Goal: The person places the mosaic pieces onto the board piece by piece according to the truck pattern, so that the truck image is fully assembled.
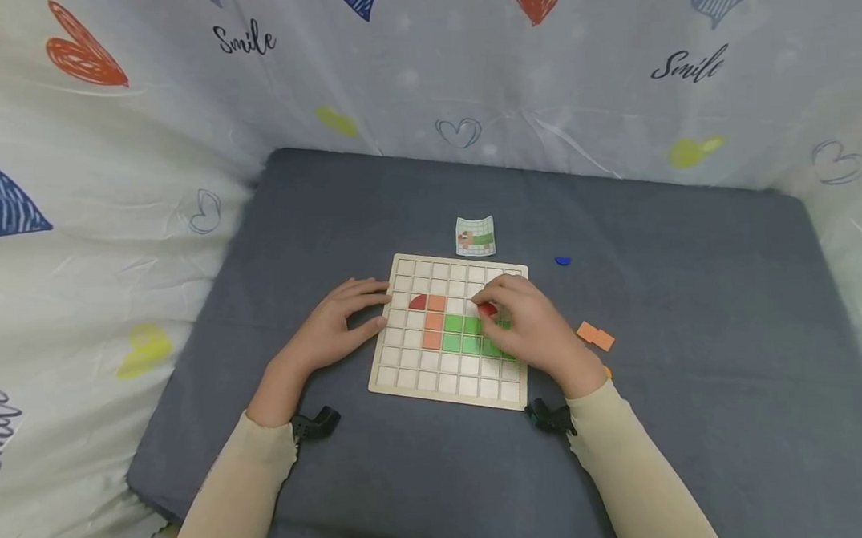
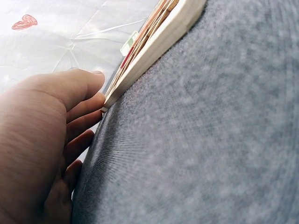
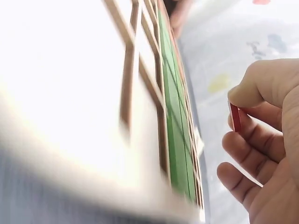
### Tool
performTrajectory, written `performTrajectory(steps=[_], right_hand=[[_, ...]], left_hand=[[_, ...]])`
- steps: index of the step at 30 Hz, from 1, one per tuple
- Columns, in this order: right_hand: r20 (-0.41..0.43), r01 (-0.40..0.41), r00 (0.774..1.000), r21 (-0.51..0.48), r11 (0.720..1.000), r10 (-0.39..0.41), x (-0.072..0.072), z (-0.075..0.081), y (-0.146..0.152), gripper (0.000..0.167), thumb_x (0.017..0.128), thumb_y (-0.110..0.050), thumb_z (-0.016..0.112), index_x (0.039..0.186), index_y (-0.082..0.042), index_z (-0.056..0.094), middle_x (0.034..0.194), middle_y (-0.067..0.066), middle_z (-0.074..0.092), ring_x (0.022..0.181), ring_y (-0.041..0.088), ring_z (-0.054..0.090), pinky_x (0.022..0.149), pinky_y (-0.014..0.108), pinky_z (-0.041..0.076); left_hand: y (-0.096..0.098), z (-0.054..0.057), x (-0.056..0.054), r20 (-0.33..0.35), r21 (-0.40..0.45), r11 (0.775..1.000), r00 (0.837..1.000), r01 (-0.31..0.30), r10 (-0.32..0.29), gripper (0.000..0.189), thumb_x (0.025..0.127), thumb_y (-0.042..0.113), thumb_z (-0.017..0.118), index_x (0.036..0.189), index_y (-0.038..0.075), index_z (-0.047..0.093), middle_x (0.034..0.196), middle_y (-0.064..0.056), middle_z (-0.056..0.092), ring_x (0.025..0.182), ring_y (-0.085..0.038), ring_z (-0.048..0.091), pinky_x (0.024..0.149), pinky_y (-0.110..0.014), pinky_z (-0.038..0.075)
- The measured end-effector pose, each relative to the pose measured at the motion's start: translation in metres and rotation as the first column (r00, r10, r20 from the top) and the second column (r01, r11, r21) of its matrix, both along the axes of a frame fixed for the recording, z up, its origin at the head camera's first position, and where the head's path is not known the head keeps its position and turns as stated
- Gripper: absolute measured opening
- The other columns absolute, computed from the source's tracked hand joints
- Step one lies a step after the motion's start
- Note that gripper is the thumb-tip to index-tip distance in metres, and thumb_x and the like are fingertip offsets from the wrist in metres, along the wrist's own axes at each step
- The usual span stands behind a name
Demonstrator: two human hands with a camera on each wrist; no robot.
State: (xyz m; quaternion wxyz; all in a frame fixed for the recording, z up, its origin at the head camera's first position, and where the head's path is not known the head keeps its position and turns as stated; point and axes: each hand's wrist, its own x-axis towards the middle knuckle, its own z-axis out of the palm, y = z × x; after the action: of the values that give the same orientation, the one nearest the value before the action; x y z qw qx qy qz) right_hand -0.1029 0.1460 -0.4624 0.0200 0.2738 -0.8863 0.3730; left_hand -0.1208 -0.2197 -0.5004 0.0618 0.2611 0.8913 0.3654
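Note:
A square wooden grid board [image 1: 407,376] lies on the grey table. Set into its cells are several green square tiles [image 1: 461,333], a column of orange-pink tiles [image 1: 432,320] and a red quarter-round tile [image 1: 418,302]. My right hand [image 1: 530,325] hovers over the board's right part, pinching a small red tile [image 3: 235,116] between thumb and index finger. It hides some of the green tiles in the head view. With fingers extended, my left hand [image 1: 332,325] rests by the board's left edge, its fingertips right at the rim, as the left wrist view also shows.
Behind the board lies a small picture card [image 1: 475,236] with a gridded pattern. Off to the right are a blue half-round piece [image 1: 563,261] and orange tiles [image 1: 596,336], one partly hidden by the right wrist. A printed white curtain [image 1: 423,85] hangs around the table.

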Motion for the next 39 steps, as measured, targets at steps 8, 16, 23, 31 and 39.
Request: performTrajectory(steps=[8, 16, 23, 31, 39], right_hand=[[-0.02, -0.109, 0.994, 0.002, 0.994, 0.109, -0.008, -0.002, -0.039, 0.021, 0.098, -0.007, 0.075, 0.118, -0.007, 0.081, 0.111, -0.001, 0.069, 0.098, 0.018, 0.061, 0.086, 0.034, 0.059], [-0.055, -0.162, 0.985, 0.061, 0.985, 0.165, -0.013, -0.004, -0.069, 0.023, 0.098, -0.006, 0.074, 0.12, -0.008, 0.081, 0.114, -0.002, 0.073, 0.1, 0.017, 0.062, 0.092, 0.034, 0.057], [-0.068, -0.181, 0.98, 0.084, 0.98, 0.187, -0.016, -0.01, -0.09, 0.023, 0.099, -0.004, 0.073, 0.118, -0.012, 0.081, 0.115, -0.002, 0.077, 0.107, 0.019, 0.065, 0.101, 0.037, 0.055], [-0.12, -0.187, 0.973, 0.079, 0.979, 0.196, -0.015, -0.02, -0.107, 0.017, 0.102, -0.009, 0.075, 0.116, -0.016, 0.082, 0.114, -0.006, 0.078, 0.114, 0.018, 0.066, 0.105, 0.038, 0.054], [-0.155, -0.166, 0.972, 0.09, 0.982, 0.178, -0.017, -0.023, -0.111, 0.014, 0.105, -0.014, 0.076, 0.116, -0.018, 0.083, 0.114, -0.007, 0.079, 0.113, 0.018, 0.068, 0.103, 0.04, 0.055]], left_hand=[[0.001, -0.001, -0.001, -0.006, 0.005, 1.0, 1.0, 0.009, -0.009, 0.046, 0.108, 0.033, 0.075, 0.15, 0.014, 0.069, 0.165, -0.005, 0.053, 0.16, -0.031, 0.037, 0.14, -0.046, 0.017], [0.002, -0.001, -0.003, -0.02, 0.022, 0.999, 0.999, 0.026, -0.026, 0.045, 0.107, 0.031, 0.075, 0.148, 0.013, 0.07, 0.164, -0.005, 0.055, 0.159, -0.032, 0.039, 0.139, -0.047, 0.017], [-0.002, -0.002, -0.001, -0.03, 0.018, 1.0, 0.999, 0.019, -0.018, 0.045, 0.107, 0.031, 0.076, 0.148, 0.015, 0.071, 0.164, -0.004, 0.055, 0.159, -0.031, 0.04, 0.139, -0.047, 0.019], [-0.002, -0.003, -0.001, -0.038, 0.023, 0.999, 0.999, 0.025, -0.025, 0.043, 0.108, 0.029, 0.075, 0.147, 0.012, 0.071, 0.163, -0.005, 0.056, 0.158, -0.032, 0.041, 0.139, -0.048, 0.018], [-0.001, -0.002, -0.002, -0.059, 0.032, 0.999, 0.998, 0.035, -0.033, 0.039, 0.109, 0.024, 0.072, 0.146, 0.01, 0.072, 0.161, -0.008, 0.057, 0.157, -0.034, 0.042, 0.139, -0.048, 0.019]])
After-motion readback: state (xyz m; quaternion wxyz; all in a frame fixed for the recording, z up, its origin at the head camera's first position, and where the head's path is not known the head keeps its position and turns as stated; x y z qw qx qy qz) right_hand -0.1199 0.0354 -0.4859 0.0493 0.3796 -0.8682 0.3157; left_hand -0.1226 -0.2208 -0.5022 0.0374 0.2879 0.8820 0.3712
